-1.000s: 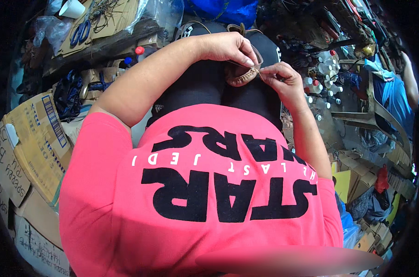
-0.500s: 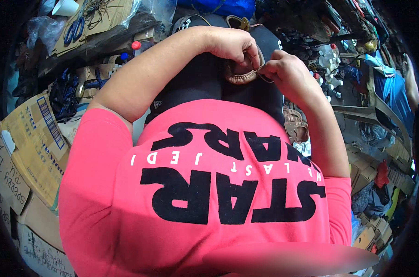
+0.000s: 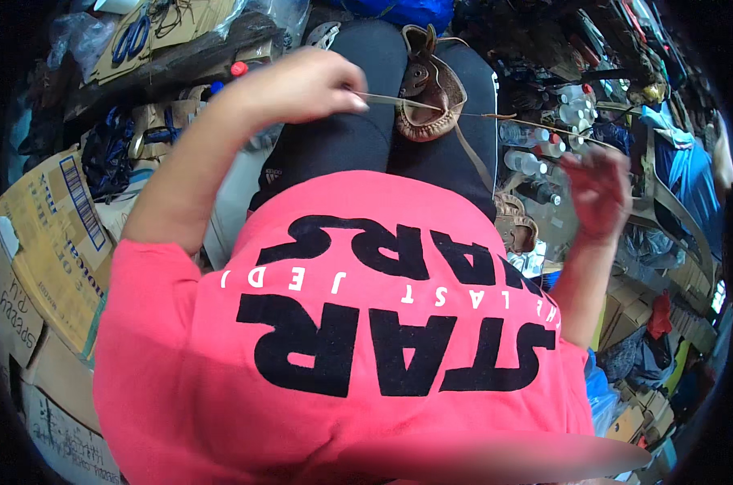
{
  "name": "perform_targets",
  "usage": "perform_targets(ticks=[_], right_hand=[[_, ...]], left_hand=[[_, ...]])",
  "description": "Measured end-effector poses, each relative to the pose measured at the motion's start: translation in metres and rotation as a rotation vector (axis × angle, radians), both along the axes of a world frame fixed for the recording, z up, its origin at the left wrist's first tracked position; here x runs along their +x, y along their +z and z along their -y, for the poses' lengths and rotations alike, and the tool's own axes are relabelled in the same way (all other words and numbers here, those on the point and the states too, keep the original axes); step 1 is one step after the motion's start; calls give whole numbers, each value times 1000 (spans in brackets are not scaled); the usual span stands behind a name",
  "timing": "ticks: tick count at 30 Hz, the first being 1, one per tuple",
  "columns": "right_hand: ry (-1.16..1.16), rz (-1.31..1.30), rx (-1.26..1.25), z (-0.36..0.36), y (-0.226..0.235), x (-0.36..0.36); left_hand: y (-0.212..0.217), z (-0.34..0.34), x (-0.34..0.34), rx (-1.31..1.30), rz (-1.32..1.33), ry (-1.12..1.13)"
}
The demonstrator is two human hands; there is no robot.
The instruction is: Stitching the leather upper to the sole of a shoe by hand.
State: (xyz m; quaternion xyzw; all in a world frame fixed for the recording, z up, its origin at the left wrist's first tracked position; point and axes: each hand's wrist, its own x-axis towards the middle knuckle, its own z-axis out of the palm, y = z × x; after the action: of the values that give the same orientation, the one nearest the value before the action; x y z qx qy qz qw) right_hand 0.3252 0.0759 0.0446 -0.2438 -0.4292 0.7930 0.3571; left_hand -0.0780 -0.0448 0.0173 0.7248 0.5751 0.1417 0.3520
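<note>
A brown leather moccasin (image 3: 425, 129) lies on my dark-clad thighs, its toe with puckered stitching pointing toward me. My left hand (image 3: 322, 85), left of the shoe, is closed in a pinch on a pale thread (image 3: 386, 99) drawn straight from the toe seam. Out to the right is my right hand (image 3: 599, 192), smeared by motion, its fingers curled. A tan cord (image 3: 544, 125) runs from the shoe's right side to those fingers, which seem to grip its end. A loose strip (image 3: 473, 153) hangs from the shoe's right edge.
More brown footwear (image 3: 516, 222) lies by my right thigh. Several small bottles (image 3: 528, 162) stand beyond it. Blue-handled scissors (image 3: 132, 39) rest on cardboard at the far left. A large carton (image 3: 55, 250) is at my left, and a blue cloth (image 3: 682, 162) hangs far right.
Both hands were together at the shoe's toe seam. They have parted, left hand to the left and right hand far to the right, with the thread stretched out. The shoe now lies unheld.
</note>
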Motion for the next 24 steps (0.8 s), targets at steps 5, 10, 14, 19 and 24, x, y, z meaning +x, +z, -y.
perform_targets(ticks=[5,10,14,19,24], right_hand=[[-226,452,120,3,2,62],[187,1491,797,47,-35,22],[218,1476,1187,76,-39,58],[11,1077,94,73,-55,80],[-390,1038,231,32,-21,67]], left_hand=[[11,0,-54,-95,471,466],[21,-21,30,-216,1903,565],[-25,-38,-15,-428,1657,788],[-20,-39,-34,-287,1346,706],[-63,-38,-133,118,416,711]])
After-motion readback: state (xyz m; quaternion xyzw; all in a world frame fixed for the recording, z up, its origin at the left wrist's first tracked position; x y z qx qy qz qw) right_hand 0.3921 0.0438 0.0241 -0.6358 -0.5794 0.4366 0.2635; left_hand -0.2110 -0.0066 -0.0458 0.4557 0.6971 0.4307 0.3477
